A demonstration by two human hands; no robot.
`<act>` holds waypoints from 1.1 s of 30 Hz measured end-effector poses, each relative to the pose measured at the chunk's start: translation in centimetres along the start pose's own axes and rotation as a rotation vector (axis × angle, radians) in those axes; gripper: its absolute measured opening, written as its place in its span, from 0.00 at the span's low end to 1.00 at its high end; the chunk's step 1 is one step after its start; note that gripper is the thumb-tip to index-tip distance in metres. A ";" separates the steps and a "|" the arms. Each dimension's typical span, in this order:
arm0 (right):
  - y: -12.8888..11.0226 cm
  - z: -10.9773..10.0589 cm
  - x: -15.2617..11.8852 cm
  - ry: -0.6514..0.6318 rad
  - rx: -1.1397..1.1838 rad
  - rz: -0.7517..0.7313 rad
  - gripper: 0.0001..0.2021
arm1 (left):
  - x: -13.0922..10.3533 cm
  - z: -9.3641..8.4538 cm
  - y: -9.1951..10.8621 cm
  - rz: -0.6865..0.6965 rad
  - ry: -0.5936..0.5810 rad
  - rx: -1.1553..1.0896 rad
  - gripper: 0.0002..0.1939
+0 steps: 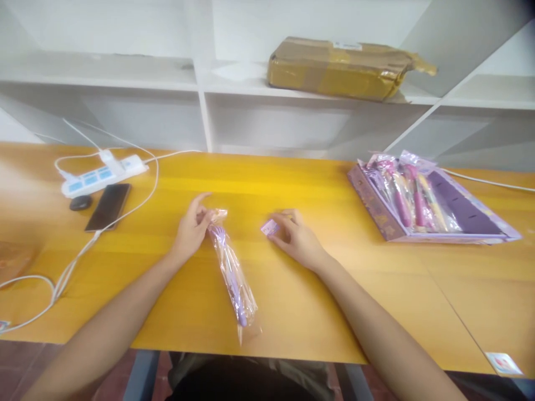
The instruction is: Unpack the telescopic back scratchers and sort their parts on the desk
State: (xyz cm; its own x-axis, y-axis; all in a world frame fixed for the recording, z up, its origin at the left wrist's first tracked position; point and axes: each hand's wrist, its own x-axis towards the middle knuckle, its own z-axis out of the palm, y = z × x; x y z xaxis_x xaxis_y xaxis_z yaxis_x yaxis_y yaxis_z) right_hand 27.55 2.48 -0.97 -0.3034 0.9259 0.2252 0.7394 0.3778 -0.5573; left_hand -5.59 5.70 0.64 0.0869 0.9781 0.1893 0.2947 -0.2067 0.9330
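Note:
My left hand [195, 224] is closed on the top end of a clear plastic bag. Inside the bag lies a purple back scratcher [232, 273] with a fingered head, a thin metal shaft and a purple handle pointing toward the table's front edge. To the right, my right hand [298, 236] pinches a small purple printed card [270, 227] between thumb and fingers, close to the tabletop. The two hands are apart, with bare wood between them.
A purple display box [480, 236] on the right holds several bagged pink-handled items [403, 200]. On the left are a power strip [106, 175], a phone [108, 206], a small black object [81, 203] and white cables. A taped parcel [334, 69] sits on the shelf.

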 end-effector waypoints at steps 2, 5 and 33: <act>-0.1 0.1 0.1 -0.022 -0.024 0.020 0.24 | -0.3 0.2 0.1 -0.025 -0.041 0.031 0.22; -0.3 0.0 -0.1 -0.056 -0.062 0.021 0.23 | -0.4 0.5 0.1 -0.055 -0.107 0.071 0.14; 0.3 0.1 0.1 -0.055 0.043 0.091 0.24 | -0.9 2.0 0.8 0.042 -0.138 0.131 0.16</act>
State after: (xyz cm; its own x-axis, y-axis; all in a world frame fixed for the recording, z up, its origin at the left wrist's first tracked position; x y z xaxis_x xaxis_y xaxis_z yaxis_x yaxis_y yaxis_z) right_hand 27.72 2.67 -1.18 -0.2694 0.9543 0.1290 0.7395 0.2908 -0.6071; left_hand -3.54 4.63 0.60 0.2289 0.9576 0.1751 0.4090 -0.2578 0.8753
